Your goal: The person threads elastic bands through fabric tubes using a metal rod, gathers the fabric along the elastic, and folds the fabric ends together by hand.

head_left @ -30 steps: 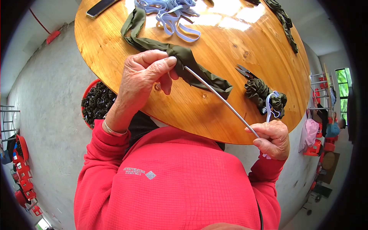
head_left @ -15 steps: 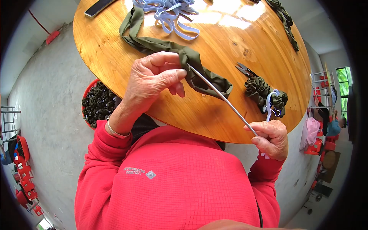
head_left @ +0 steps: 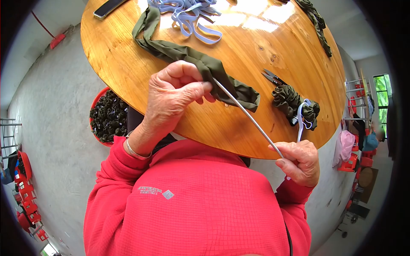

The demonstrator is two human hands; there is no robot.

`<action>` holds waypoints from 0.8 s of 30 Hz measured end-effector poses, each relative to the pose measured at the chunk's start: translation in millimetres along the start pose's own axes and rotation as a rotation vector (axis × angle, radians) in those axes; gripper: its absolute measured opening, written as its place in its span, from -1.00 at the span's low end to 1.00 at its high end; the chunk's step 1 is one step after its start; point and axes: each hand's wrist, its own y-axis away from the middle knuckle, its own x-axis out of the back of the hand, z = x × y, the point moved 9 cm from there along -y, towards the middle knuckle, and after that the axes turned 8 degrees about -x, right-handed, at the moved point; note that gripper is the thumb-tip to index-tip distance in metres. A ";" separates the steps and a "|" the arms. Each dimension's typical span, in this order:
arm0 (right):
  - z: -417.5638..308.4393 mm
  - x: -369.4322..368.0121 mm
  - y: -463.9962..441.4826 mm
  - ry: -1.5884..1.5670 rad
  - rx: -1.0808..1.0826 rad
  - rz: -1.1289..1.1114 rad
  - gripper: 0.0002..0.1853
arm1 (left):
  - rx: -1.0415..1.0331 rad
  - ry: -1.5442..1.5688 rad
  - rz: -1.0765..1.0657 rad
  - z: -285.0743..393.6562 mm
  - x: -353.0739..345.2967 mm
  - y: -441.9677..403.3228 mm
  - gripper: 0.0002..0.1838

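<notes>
A long olive-green fabric tube lies across the table, creased along its length. Fingers and thumb of my left hand pinch it near the middle, close to where the upper end of a thin metal rod goes out of sight at the cloth. My right hand grips the rod's lower end between thumb and fingers. A pale blue elastic strip runs from that hand up to a gathered bunch of green fabric. Black thread snips lie just above the bunch.
On the round wooden table lie a tangle of blue elastic, a phone and another green fabric strip. A red basin of dark gathered pieces stands below left. Red stools line the wall.
My left hand has shifted slightly right and down along the fabric tube, which now lies flatter around the rod's tip. My right hand has moved a little down, still gripping the rod.
</notes>
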 end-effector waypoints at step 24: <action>1.4 19.3 -17.4 -0.032 -0.189 -0.033 -0.91 | -0.440 -0.735 -0.855 69.9 -48.9 -42.2 -0.37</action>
